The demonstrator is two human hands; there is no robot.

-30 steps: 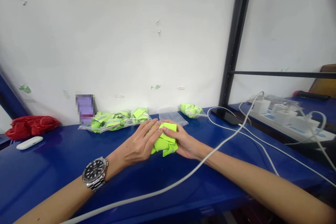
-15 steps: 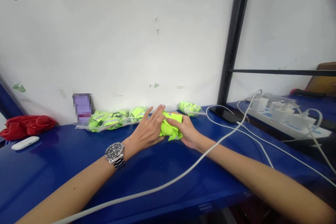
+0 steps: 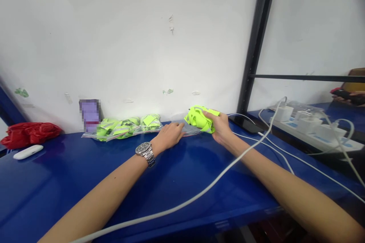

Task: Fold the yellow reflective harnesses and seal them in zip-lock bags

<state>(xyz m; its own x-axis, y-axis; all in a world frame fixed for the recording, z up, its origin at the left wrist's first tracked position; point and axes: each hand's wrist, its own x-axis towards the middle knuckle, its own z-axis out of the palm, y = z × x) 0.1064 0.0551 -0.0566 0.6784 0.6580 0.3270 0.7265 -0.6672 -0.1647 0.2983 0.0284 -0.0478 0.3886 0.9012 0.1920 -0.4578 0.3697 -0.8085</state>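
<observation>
My right hand point(image 3: 222, 127) is wrapped round a folded neon-yellow reflective vest point(image 3: 199, 118), thumb on top, just above the table's back part. Left of it, my left hand point(image 3: 168, 136), with a metal watch point(image 3: 146, 153) on the wrist, is low on the table. Its fingers are bent together over the edge of a clear plastic bag point(image 3: 191, 130), which lies flat under and beside the vest. Left of my left hand, several vests in clear bags lie along the wall, among them a bagged vest point(image 3: 150, 122) and another bagged vest point(image 3: 125, 128).
A white cable point(image 3: 182, 205) runs across in front of my forearms. On the blue table point(image 3: 71, 171) are a red plastic bag point(image 3: 31, 134), a white earbud case point(image 3: 27, 152) and a black phone point(image 3: 243, 124). A purple pixelated object point(image 3: 90, 115) leans on the wall. A power strip point(image 3: 316, 131) stands right.
My left hand has left the vest and moved down to the clear bag. My right hand has carried the vest right and slightly up, over where another bagged vest lay in view.
</observation>
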